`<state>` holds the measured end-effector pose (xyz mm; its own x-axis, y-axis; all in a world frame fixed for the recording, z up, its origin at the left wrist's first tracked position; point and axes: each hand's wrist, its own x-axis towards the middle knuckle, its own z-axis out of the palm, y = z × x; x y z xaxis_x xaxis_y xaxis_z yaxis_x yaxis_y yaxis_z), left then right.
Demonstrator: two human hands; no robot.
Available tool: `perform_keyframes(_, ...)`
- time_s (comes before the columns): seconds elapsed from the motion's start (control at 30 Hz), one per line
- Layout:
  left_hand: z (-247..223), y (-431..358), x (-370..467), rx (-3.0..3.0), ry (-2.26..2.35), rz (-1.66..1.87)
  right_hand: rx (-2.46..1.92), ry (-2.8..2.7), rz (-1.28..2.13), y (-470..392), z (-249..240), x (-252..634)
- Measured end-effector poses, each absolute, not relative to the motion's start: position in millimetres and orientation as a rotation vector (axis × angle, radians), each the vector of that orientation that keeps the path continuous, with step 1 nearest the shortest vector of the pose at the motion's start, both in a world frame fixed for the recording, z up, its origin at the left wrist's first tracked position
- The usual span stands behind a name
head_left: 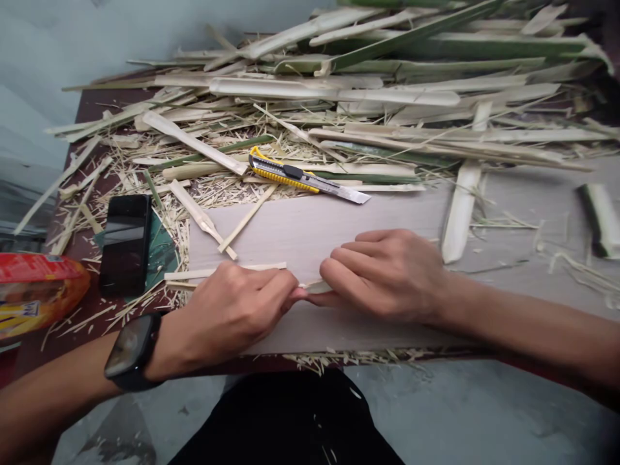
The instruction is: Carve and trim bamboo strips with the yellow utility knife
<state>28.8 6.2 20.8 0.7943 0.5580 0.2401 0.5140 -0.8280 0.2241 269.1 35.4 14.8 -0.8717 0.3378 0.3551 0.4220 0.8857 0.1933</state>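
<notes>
My left hand, with a dark watch on its wrist, is closed low over the pale board. To its right my right hand is closed too, knuckles up. A short bit of a pale strip shows between them, pinched by the fingers of both hands; the rest is hidden. Beyond the hands lies a yellow utility knife with its blade out, pointing right. Thin pale sticks lie beside my left hand. A wider pale piece rests beyond my right wrist.
A large heap of split pale and green strips and shavings covers the far side. At the left are a black phone on a green sheet and a red and yellow package. A dark-edged block sits at the right.
</notes>
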Motion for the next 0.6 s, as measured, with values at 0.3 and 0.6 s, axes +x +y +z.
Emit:
perform_keyframes(0.3,19,7,28,2.821,0.835,0.457,-0.55,-2.716,-0.305,37,13,269)
perform_keyframes(0.6,15,9,25,2.849,0.981,0.357,-0.817,-2.942,-0.22,28,20,260)
